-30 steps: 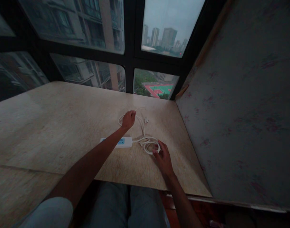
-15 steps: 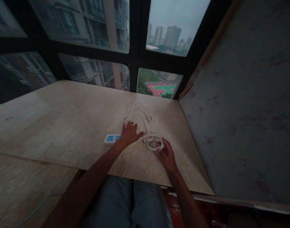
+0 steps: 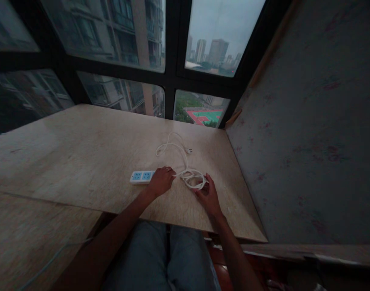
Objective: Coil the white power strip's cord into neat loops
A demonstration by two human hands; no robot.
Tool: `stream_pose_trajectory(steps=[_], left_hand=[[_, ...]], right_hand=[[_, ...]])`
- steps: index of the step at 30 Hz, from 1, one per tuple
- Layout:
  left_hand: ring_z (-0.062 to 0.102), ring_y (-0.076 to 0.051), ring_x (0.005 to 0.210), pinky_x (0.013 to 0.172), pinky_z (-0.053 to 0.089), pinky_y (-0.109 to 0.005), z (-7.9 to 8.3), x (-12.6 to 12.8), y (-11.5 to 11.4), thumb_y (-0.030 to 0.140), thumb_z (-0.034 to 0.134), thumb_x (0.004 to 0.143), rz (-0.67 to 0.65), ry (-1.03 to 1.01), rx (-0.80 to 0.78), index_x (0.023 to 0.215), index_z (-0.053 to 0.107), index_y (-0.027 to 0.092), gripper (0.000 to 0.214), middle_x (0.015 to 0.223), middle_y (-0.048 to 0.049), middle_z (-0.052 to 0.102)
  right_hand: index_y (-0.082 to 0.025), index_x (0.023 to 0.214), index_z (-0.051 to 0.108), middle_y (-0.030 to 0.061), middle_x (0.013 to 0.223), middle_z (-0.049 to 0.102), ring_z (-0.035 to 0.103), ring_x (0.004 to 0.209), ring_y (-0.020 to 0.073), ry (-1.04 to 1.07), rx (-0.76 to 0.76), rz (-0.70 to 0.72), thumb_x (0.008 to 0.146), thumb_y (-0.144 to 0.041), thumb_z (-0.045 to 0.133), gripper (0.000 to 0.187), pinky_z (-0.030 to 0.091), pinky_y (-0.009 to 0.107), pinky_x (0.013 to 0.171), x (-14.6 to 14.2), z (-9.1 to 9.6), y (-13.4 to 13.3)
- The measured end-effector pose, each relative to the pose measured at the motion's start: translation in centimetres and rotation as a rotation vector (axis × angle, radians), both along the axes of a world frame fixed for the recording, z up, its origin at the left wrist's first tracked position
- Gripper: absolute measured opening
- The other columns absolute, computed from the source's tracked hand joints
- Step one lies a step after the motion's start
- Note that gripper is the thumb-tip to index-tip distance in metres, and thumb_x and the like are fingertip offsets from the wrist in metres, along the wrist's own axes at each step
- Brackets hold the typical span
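A white power strip with blue socket faces lies on the marble-patterned surface. My left hand is closed over its right end and hides that part. From there a white cable runs into a loose coil to the right. My right hand grips the right side of this coil, thumb below and fingers curled around the loops. Beyond both hands, the rest of the cable makes a wide loop, with its plug resting on the surface.
Dark-framed windows border the far edge of the marble-patterned ledge. A flower-patterned wall closes off the right side. At the lower left, a thin pale cord crosses a lower surface. My legs are under the near edge.
My left hand has come down and nearer from its spread pose above the cable, closing over the strip's right end. My right hand stays at the coil.
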State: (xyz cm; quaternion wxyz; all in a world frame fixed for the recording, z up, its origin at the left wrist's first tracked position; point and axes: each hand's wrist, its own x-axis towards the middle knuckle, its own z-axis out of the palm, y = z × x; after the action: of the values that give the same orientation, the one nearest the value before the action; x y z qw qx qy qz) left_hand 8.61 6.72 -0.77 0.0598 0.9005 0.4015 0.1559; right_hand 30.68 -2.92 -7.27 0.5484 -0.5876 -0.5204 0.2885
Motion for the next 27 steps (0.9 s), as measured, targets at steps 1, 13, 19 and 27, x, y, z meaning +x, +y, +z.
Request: stream_pose_trajectory(steps=[1, 13, 19, 27], left_hand=[[0.059, -0.024, 0.097, 0.084, 0.045, -0.038, 0.2, -0.4, -0.1, 0.020, 0.048, 0.090, 0.001, -0.060, 0.025, 0.098, 0.067, 0.016, 0.021, 0.103, -0.0102, 0.067], [0.060, -0.017, 0.086, 0.076, 0.048, -0.030, 5.0, -6.2, 0.1, 0.035, 0.060, 0.085, 0.190, -0.943, 0.024, 0.086, 0.066, 0.019, 0.017, 0.092, -0.0049, 0.064], [0.060, -0.019, 0.092, 0.082, 0.047, -0.033, 5.9, -8.5, -0.6, 0.041, 0.063, 0.081, 0.186, -1.059, -0.067, 0.085, 0.067, 0.019, 0.023, 0.096, -0.0067, 0.064], [0.060, -0.016, 0.085, 0.076, 0.047, -0.028, 5.4, -12.7, 0.2, 0.038, 0.069, 0.074, 0.405, -1.267, -0.056, 0.085, 0.068, 0.017, 0.024, 0.091, -0.0049, 0.066]], right_hand=[[-0.026, 0.146, 0.027, 0.0150, 0.143, 0.042, 0.057, 0.116, 0.0273, -0.008, 0.002, 0.028, 0.073, -0.043, 0.074, 0.089, 0.049, 0.046, 0.097, 0.1, -0.1, 0.0], [-0.025, 0.149, 0.025, 0.0113, 0.150, 0.036, 0.035, 0.137, 0.0257, -0.492, 0.121, 0.304, 0.086, -0.027, 0.053, 0.069, 0.031, 0.048, 0.112, 0.5, 1.0, 1.7], [-0.028, 0.137, 0.049, 0.0068, 0.153, 0.034, 0.022, 0.144, 0.0269, -0.966, 0.110, 0.487, 0.079, -0.010, 0.055, 0.061, 0.018, 0.051, 0.114, -4.1, 4.7, 7.6], [-0.025, 0.102, 0.070, 0.0087, 0.114, 0.069, 0.053, 0.123, 0.0242, -1.053, 0.135, 0.704, 0.087, -0.021, 0.059, 0.019, 0.027, 0.047, 0.106, -1.8, 5.8, 11.1]])
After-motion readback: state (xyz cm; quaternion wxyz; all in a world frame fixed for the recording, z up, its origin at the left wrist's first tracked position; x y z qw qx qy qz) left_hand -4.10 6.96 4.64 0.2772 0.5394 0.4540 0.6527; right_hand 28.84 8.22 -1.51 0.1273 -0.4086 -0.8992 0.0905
